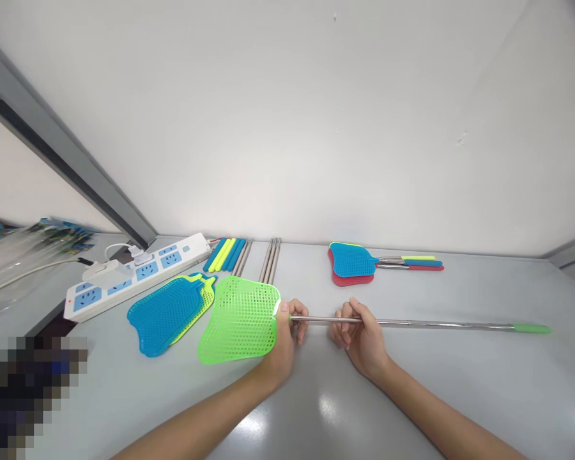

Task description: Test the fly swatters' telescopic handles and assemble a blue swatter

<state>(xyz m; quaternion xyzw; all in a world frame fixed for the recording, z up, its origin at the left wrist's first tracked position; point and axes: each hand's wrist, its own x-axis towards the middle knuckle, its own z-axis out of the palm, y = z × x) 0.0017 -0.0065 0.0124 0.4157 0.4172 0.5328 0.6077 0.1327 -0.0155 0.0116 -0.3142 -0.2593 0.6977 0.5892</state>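
A green fly swatter (242, 322) with a long, drawn-out metal rod and a green grip lies level across both hands. My left hand (286, 335) is closed around the neck where the perforated head meets the rod, its thumb on top. My right hand (361, 335) closes its fingers and thumb on the rod farther right. The green grip end sticks out well to the right. Left of my left hand, blue swatter heads (165, 316) lie stacked with a yellow one (205, 300).
A white power strip (138, 275) with plugs stands at the left. Behind lie blue and yellow grips (225, 254) and several metal rods (269, 260). Swatters with blue, red and yellow heads (352, 260) lie stacked by the back wall. Plastic bags (23, 255) sit far left.
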